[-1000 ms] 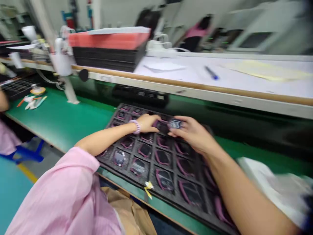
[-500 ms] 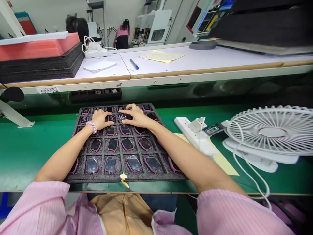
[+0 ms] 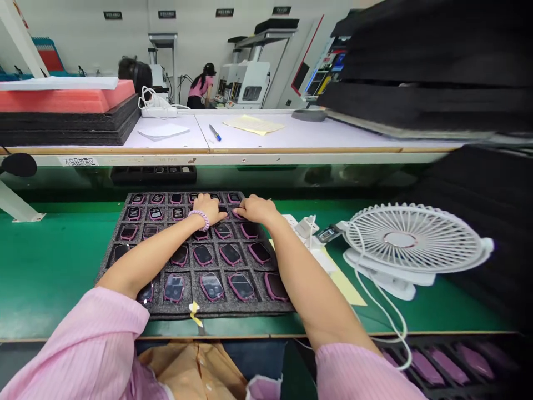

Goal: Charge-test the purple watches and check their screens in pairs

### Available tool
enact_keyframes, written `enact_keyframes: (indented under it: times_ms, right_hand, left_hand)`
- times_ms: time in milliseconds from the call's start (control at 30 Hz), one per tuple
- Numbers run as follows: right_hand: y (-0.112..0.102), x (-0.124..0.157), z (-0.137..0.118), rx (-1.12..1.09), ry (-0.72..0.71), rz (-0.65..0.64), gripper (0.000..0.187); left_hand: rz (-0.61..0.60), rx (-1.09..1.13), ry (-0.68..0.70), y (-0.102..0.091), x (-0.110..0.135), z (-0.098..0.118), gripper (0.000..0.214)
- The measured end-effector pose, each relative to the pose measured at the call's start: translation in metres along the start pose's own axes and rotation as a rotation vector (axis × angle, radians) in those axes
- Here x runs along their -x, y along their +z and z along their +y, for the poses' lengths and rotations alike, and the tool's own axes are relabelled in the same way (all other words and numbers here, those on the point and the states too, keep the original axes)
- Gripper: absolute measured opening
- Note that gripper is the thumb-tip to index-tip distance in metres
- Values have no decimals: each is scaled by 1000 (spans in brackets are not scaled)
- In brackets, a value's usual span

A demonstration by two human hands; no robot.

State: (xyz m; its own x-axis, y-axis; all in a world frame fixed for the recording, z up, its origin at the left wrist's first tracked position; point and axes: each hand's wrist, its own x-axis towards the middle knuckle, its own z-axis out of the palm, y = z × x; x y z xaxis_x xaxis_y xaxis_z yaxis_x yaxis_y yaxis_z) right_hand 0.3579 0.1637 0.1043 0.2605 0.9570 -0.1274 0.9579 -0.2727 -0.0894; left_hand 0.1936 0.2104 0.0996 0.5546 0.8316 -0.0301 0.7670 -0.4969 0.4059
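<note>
A black foam tray point(image 3: 156, 309) lies on the green bench, its compartments holding several purple-framed smartwatches with dark screens. My left hand point(image 3: 208, 209) rests over the upper rows with its thumb out to the right, fingers spread and touching the watches there. At the tray's upper right edge is my right hand point(image 3: 259, 211), fingers bent, thumb apart and against a watch point(image 3: 239, 212) still in its compartment. The hands hide part of the watches beneath them. Nearer me, a watch point(image 3: 212, 285) in the front row has a glossy screen. Yellow tape point(image 3: 195, 314) sticks to the tray's front edge.
To the right stand a white fan point(image 3: 400, 239), its cable and a white power strip point(image 3: 310, 230) on yellow paper. A shelf point(image 3: 166, 155) crosses behind the tray, with foam stacks point(image 3: 62, 122) on it. Another tray of purple items point(image 3: 449, 366) sits lower right. Two people are farther back.
Both hands have moved rightward across the tray, my left to the middle columns and my right to the right edge. The camera view has shifted right and tilted up.
</note>
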Motion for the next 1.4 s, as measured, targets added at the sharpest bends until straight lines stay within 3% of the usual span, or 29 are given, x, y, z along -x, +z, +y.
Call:
enact_keyframes:
  times_ms: [100,200,333,433,500,567,633,700,800,900,1000,1133,1400]
  right_hand:
    - [5,-5,0,-86,-57,4,13]
    - [8,-10,2,-212,-73,16,7]
    - [13,-11,0,-493,-78,95,3]
    - [14,-9,-12,-810,-138,94,13]
    - [11,-8,-26,-1191,-176,-29,16]
    - [7,-4,-43,-1569,-190,-242,14]
    - [5,2,-61,-1747,-208,-430,9]
    - [7,9,-75,-1789,-268,-516,19]
    - [21,17,-89,-1790,-404,-546,36]
    - [38,22,-93,-1774,-547,-558,52]
    - [48,27,-92,-1736,-656,-553,55]
    - [51,32,-88,-1750,-697,-510,50]
    - [50,35,-88,-1831,-694,-582,55]
  left_hand:
    - [22,167,-50,7,-3,3,24]
    - [-5,389,-3,1,-2,3,20]
    - [-84,731,32,-30,11,-7,18]
    - [-65,927,-14,-62,30,-28,11]
    - [-32,1008,-77,-79,46,-45,8]
    - [-15,1063,-139,-87,61,-59,9]
    - [21,1100,-182,-85,74,-68,14]
    - [68,1118,-205,-76,83,-74,15]
    - [135,1057,-208,-58,91,-78,18]
    - [248,853,-112,-44,95,-85,29]
    - [274,690,-5,-38,98,-94,33]
    - [299,614,47,-34,100,-104,38]
    - [340,518,26,-30,103,-104,44]
